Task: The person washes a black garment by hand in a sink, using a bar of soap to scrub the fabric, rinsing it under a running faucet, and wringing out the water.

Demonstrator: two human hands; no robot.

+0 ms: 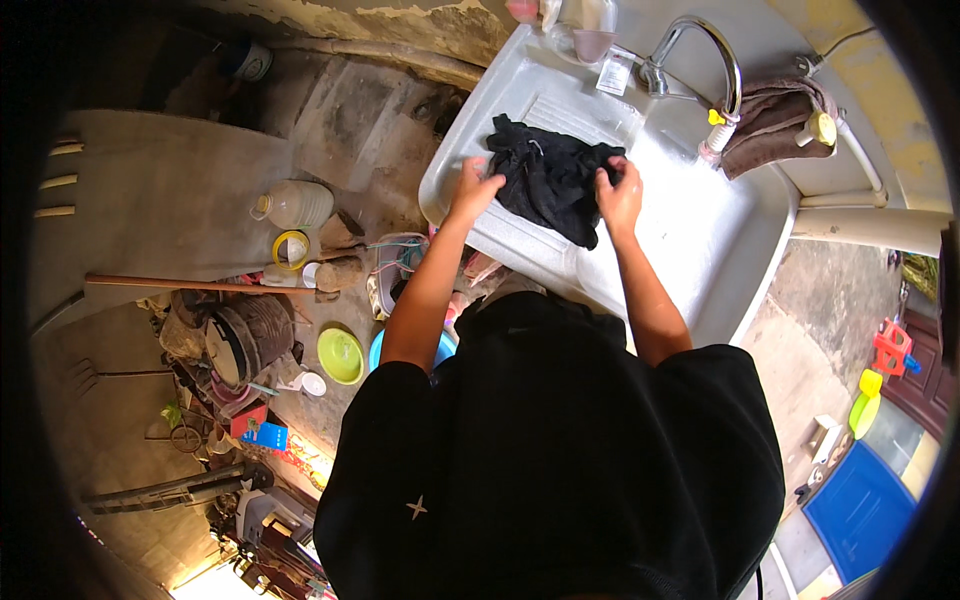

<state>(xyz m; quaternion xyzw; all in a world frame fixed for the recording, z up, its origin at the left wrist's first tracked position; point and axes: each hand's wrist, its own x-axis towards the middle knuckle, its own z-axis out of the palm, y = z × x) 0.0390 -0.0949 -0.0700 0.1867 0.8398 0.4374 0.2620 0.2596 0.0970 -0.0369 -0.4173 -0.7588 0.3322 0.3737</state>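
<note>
A crumpled black cloth garment (545, 185) lies over the ribbed washboard part of the white sink (690, 235). My left hand (474, 190) is at the garment's left edge, its thumb by the fabric and its fingers apart from the thumb. At the right edge, my right hand (620, 198) has thumb and fingers closed on a bunched corner of the cloth. The garment's folds conceal its exact kind.
A chrome faucet (735, 70) arches over the basin, with a brown towel (775, 125) hanging beside it. Cups (594, 42) and a small white packet (615, 73) stand along the back rim. Left of me on the floor are a green basin (341, 356) and a plastic jug (297, 204).
</note>
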